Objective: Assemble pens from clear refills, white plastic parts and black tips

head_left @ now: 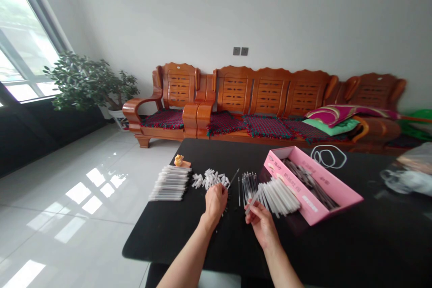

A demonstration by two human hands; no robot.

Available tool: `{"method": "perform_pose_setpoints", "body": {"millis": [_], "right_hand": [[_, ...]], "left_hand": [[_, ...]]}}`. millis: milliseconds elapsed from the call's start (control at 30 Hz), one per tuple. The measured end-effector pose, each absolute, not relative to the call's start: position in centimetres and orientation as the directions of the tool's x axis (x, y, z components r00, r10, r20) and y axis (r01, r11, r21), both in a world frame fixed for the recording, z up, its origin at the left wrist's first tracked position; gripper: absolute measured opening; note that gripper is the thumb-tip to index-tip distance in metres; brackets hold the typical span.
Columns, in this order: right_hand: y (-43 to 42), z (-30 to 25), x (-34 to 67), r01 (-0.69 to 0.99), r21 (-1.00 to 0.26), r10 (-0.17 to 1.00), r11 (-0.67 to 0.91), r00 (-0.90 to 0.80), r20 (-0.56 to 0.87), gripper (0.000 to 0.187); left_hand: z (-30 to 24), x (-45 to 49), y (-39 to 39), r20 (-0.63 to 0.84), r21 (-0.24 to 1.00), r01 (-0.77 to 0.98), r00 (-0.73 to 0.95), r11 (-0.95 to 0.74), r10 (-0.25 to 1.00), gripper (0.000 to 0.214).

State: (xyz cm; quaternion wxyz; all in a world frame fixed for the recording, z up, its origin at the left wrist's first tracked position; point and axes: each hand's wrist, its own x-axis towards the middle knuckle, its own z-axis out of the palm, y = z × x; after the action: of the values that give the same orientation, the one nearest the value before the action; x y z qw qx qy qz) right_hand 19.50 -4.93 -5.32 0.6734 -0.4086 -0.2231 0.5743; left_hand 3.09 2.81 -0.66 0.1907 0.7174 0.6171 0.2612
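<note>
My left hand point(216, 199) is closed on a thin pen refill point(233, 178), whose tip points up and to the right. In my right hand point(260, 221), a translucent white pen barrel point(252, 202) is pinched between thumb and fingers, tilted up to the right. The two hands are apart. Just beyond my left hand lies a heap of small white pen caps point(213, 177). More refills point(249, 184) lie side by side between the hands. A fanned pile of white barrels point(280, 197) is right of my right hand.
A row of white pens point(170, 183) lies at the black table's point(162, 229) left edge, below a small orange figurine point(180, 160). The pink box point(329, 204) at right holds dark grey sticks point(310, 182). Behind it are a white cord loop point(329, 156) and plastic bags point(410, 177).
</note>
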Motion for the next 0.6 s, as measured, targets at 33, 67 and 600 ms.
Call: {"method": "perform_pose_setpoints", "body": {"millis": [33,67,600], "right_hand": [[-4.9,-5.4,19.6,-0.589,-0.808,0.954,0.0,0.241,-0.176,0.035],[-4.8,-5.4,19.7,-0.587,-0.809,0.951,-0.005,0.246,-0.185,0.035],[-0.6,-0.2,21.6,-0.431,-0.859,0.876,0.277,0.48,0.042,0.034]], "left_hand": [[-0.7,2.3,2.8,0.164,0.645,0.738,0.121,-0.199,0.979,0.017],[-0.7,1.6,2.6,0.189,0.688,0.687,0.141,-0.233,0.972,0.016],[-1.4,-1.9,0.0,0.231,0.794,0.495,0.292,-0.353,0.928,0.016]]}}
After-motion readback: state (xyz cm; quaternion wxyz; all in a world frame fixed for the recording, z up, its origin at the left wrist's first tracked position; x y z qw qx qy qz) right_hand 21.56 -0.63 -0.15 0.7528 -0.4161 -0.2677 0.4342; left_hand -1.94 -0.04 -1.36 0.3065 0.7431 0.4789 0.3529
